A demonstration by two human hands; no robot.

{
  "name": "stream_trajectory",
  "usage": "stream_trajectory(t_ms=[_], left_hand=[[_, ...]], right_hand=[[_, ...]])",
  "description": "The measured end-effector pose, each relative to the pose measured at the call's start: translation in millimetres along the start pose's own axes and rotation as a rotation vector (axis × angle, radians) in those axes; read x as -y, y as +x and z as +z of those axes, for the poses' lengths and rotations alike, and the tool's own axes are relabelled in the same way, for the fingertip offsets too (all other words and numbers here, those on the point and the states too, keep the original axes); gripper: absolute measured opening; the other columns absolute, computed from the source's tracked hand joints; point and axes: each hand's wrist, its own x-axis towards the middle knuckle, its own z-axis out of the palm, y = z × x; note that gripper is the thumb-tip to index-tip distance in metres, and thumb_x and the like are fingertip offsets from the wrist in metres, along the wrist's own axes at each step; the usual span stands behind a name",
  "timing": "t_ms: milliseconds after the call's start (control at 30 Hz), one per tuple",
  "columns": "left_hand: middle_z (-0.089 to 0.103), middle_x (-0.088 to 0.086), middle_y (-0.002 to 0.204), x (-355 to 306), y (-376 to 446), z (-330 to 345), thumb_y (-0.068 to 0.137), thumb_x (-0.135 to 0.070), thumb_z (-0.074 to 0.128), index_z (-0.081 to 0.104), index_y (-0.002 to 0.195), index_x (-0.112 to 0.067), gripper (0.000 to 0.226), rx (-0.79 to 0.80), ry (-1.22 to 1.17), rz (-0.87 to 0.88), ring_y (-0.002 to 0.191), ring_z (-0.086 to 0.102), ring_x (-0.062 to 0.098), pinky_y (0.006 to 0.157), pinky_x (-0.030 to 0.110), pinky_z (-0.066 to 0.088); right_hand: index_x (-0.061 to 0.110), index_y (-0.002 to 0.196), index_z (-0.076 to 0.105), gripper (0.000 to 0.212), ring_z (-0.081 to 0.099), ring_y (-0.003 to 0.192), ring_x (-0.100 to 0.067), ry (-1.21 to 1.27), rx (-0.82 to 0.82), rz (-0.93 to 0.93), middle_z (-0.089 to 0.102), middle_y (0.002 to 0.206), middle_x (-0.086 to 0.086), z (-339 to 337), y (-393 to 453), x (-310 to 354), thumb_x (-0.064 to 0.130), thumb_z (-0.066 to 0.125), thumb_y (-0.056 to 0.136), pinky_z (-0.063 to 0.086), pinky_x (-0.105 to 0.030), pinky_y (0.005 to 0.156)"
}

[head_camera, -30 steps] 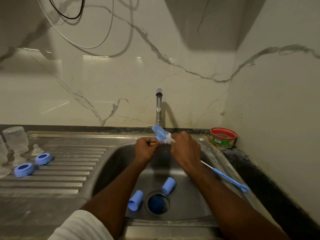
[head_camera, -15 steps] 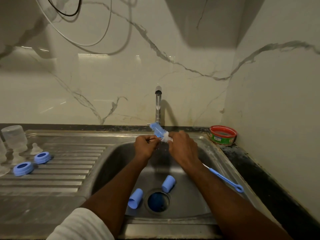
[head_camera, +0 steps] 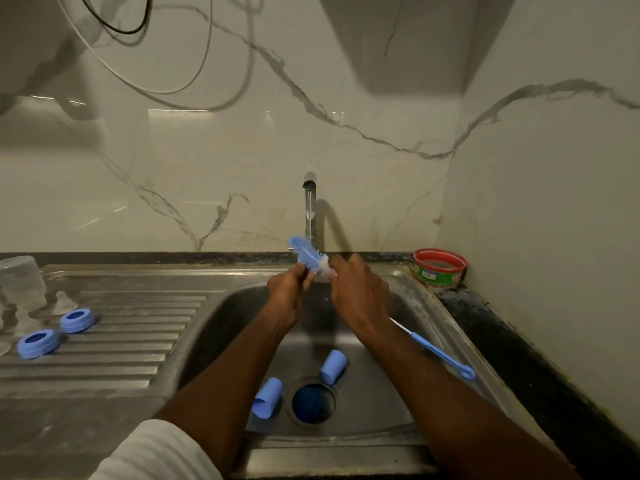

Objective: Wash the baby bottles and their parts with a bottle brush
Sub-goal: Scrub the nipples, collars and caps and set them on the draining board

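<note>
Over the sink [head_camera: 398,420], just below the tap [head_camera: 310,209], my right hand [head_camera: 360,299] grips the bottle brush [head_camera: 304,252]. Its blue and white bristle head points up and left, and its thin blue handle [head_camera: 436,351] runs down to the right past my wrist. My left hand [head_camera: 287,289] is curled, with its fingertips pinching the lower side of the bristle head. Two blue bottle caps [head_camera: 334,365] [head_camera: 266,398] lie on the sink floor beside the drain [head_camera: 313,401].
On the left draining board [head_camera: 138,341] lie two blue collar rings [head_camera: 77,319] [head_camera: 38,342], a clear nipple [head_camera: 64,301] and an upturned clear bottle [head_camera: 22,282]. A red and green tub [head_camera: 440,268] stands at the back right corner. Walls close in behind and on the right.
The brush head has shifted slightly up and to the left. Both hands stay at the brush under the tap.
</note>
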Motion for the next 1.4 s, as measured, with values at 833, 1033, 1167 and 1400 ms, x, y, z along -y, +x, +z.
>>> stream_trajectory(t_ms=[833, 1033, 1167, 1400], left_hand=[[0.078, 0.009, 0.085, 0, -4, -7, 0.102, -0.013, 0.054, 0.068, 0.111, -0.002, 0.021, 0.136, 0.095, -0.088, 0.070, 0.073, 0.014, 0.063, 0.024, 0.060], [0.072, 0.009, 0.079, 6, -6, 5, 0.103, -0.009, 0.049, 0.069, 0.099, -0.003, 0.022, 0.116, 0.203, -0.063, 0.063, 0.064, 0.013, 0.059, 0.021, 0.057], [0.073, 0.008, 0.072, 1, 3, -3, 0.104, -0.008, 0.045, 0.067, 0.100, -0.001, 0.024, 0.007, 0.104, -0.009, 0.058, 0.064, 0.012, 0.053, 0.020, 0.055], [0.078, 0.008, 0.089, 8, -9, 4, 0.101, -0.011, 0.051, 0.069, 0.109, -0.004, 0.022, 0.202, 0.274, -0.173, 0.074, 0.071, 0.014, 0.066, 0.022, 0.059]], right_hand=[[0.025, 0.128, 0.059, 0.031, 0.060, 0.096, -0.018, 0.084, 0.003, 0.080, 0.059, 0.116, -0.002, 1, 4, -8, 0.036, 0.058, 0.099, 0.044, -0.030, 0.071], [0.026, 0.129, 0.058, 0.036, 0.045, 0.078, -0.013, 0.037, -0.048, 0.123, 0.057, 0.113, -0.002, -2, 5, -12, 0.036, 0.064, 0.095, 0.033, -0.028, 0.063], [0.025, 0.126, 0.059, 0.032, 0.059, 0.090, -0.018, 0.025, 0.018, 0.049, 0.058, 0.115, -0.003, -1, 2, -8, 0.035, 0.063, 0.096, 0.041, -0.030, 0.067], [0.026, 0.122, 0.059, 0.033, 0.056, 0.084, -0.017, 0.028, 0.012, 0.087, 0.056, 0.109, -0.001, -1, 7, -6, 0.037, 0.069, 0.092, 0.045, -0.031, 0.067]])
